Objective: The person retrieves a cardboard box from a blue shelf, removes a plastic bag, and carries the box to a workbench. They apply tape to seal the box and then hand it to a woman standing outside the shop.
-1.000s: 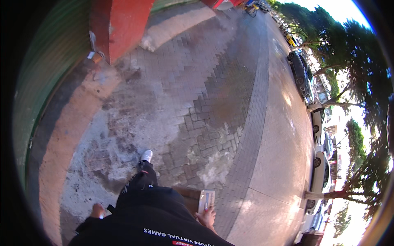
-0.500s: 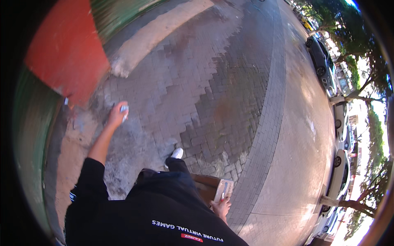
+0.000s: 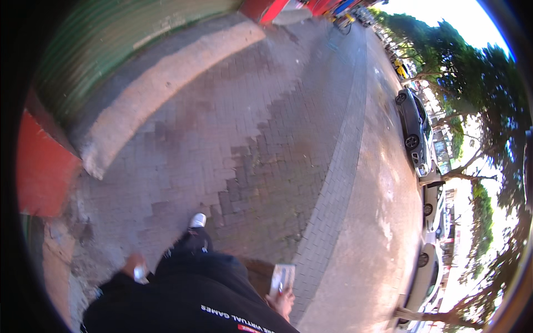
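Note:
My left hand (image 3: 134, 263), blurred by motion, is low at my left side near my hip. Its fingers close round a small whitish, shiny object (image 3: 141, 272) whose kind I cannot make out. At my right side, my right hand (image 3: 284, 303) grips the pale outer face of a cardboard box (image 3: 283, 275). The box's brown part (image 3: 256, 272) shows between that face and my dark clothing. A small red bit is visible by the fingers. My white shoe (image 3: 198, 220) is forward on the paving.
Brick paving (image 3: 222, 127) runs ahead. On the left are a raised concrete ledge (image 3: 172, 77), a red pillar (image 3: 47, 169) and a green shutter (image 3: 122, 44). Parked cars (image 3: 417, 127) and trees (image 3: 455, 55) line the right, and a bicycle (image 3: 343, 25) stands far ahead.
My left hand has swung back from out in front to beside my hip, still holding the small object. The red pillar and ledge have shifted down and left as I move forward; the box stays in my right hand.

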`<control>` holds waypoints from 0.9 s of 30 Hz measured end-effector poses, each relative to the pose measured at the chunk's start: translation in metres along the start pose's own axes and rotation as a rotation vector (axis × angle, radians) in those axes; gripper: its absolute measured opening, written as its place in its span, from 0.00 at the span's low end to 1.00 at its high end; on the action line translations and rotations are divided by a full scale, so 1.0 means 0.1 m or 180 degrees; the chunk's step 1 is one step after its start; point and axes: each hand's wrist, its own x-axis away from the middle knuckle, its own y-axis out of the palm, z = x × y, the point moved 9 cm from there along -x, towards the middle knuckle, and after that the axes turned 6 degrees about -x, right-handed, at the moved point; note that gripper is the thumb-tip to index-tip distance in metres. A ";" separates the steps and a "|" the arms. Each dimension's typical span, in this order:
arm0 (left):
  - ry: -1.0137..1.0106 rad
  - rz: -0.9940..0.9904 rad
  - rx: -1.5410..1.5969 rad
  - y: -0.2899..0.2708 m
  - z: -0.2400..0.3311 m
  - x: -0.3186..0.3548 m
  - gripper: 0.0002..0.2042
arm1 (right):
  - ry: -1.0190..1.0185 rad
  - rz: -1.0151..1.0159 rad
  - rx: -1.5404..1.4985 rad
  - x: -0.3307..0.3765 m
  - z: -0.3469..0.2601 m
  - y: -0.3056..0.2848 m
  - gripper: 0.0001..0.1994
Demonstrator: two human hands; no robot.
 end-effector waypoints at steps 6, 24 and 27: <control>-0.1276 0.1082 0.2503 -3.31 -1.21 -4.98 0.14 | 0.0392 -0.0019 -0.0117 -2.34 -1.23 -1.25 0.63; -0.2424 -0.1056 0.1469 -3.35 -2.41 -10.83 0.28 | -0.0281 -0.0455 0.0057 -10.33 -6.63 -4.33 0.64; -0.2997 -0.1326 0.1755 -3.76 -2.97 -12.06 0.24 | -0.0397 -0.0121 0.0013 -11.38 -7.57 -4.90 0.65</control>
